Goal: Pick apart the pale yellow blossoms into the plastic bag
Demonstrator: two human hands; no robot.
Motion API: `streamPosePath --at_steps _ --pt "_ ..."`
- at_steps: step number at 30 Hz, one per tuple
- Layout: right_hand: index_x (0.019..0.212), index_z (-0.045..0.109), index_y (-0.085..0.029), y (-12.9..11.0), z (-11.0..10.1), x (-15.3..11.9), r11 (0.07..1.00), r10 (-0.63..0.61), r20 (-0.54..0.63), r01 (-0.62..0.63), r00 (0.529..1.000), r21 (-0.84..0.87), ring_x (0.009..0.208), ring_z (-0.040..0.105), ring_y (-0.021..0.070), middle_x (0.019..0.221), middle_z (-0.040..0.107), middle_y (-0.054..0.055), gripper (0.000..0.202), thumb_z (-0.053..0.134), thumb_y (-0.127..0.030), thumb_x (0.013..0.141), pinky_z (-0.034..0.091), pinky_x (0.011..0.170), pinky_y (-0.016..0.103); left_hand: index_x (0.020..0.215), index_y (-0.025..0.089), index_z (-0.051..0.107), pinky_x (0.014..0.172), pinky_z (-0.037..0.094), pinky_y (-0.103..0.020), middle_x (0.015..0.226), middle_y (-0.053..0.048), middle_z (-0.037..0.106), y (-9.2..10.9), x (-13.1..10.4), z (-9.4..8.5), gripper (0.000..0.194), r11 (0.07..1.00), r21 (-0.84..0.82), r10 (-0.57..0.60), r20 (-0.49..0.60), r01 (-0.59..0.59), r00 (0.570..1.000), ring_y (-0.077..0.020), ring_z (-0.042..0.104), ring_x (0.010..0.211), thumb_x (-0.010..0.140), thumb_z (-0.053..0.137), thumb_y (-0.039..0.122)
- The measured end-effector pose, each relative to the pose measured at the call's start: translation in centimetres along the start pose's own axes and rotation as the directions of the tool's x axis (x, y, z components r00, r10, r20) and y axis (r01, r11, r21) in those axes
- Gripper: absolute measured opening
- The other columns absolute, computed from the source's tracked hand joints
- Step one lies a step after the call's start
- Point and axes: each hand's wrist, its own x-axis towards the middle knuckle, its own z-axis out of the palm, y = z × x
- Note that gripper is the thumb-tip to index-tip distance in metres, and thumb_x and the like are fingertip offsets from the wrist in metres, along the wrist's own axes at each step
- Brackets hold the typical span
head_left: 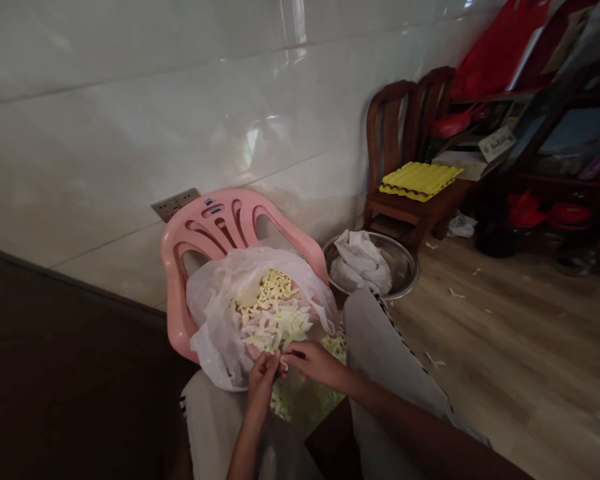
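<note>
My left hand [263, 375] and my right hand [313, 363] meet fingertip to fingertip at the near edge of a translucent plastic bag [211, 347]. Both are closed in a pinch around a small pale petal-like piece [285, 365], partly hidden by the fingers. The bag lies spread open on a pink plastic chair [174, 303]. Inside it are a heap of long white petal-like strips [280, 323] and, farther back, a pile of short yellow pieces [275, 287]. Below my hands, more pale yellowish pieces [336, 345] show between my knees.
A metal basin [411, 273] holding a crumpled white bag [363, 263] stands right of the chair. Behind it, yellow egg trays [420, 180] rest on a wooden chair [391, 133]. White scraps [434, 361] are scattered on the floor. A tiled wall [130, 133] rises behind.
</note>
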Motion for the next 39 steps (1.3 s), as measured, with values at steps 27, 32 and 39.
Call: streamPosePath --at_steps 27,32,39 --pt "0.09 0.06 -0.02 -0.3 0.2 0.0 0.92 0.112 0.087 -0.137 0.99 0.366 0.049 0.051 0.0076 0.078 0.065 -0.003 0.019 0.054 -0.038 0.092 0.042 0.045 0.018 0.06 0.017 0.057 0.056 0.042 -0.02 0.054 0.003 0.061 -0.1 -0.1 0.1 0.047 1.0 -0.012 -0.014 0.046 0.014 0.999 -0.0101 0.055 0.054 0.059 0.083 0.056" --pt "0.086 0.057 -0.019 -0.2 0.2 0.4 0.84 0.115 0.149 -0.176 0.982 0.513 0.044 0.051 0.0063 0.073 0.063 -0.004 0.023 0.06 -0.042 0.087 0.043 0.045 0.018 0.058 0.018 0.054 0.056 0.043 -0.022 0.054 0.003 0.061 0.2 -0.3 0.3 0.048 0.999 -0.031 -0.027 0.025 0.028 0.999 -0.0108 0.055 0.053 0.058 0.083 0.056" --pt "0.082 0.056 -0.019 -0.4 0.3 0.5 0.842 0.103 0.114 -0.148 0.988 0.519 0.046 0.052 0.008 0.072 0.063 -0.003 0.025 0.058 -0.043 0.087 0.042 0.046 0.02 0.058 0.018 0.057 0.058 0.045 -0.024 0.055 0.002 0.062 0.6 -0.6 0.5 0.047 0.999 -0.005 -0.041 0.009 0.041 0.999 -0.012 0.056 0.053 0.056 0.082 0.057"
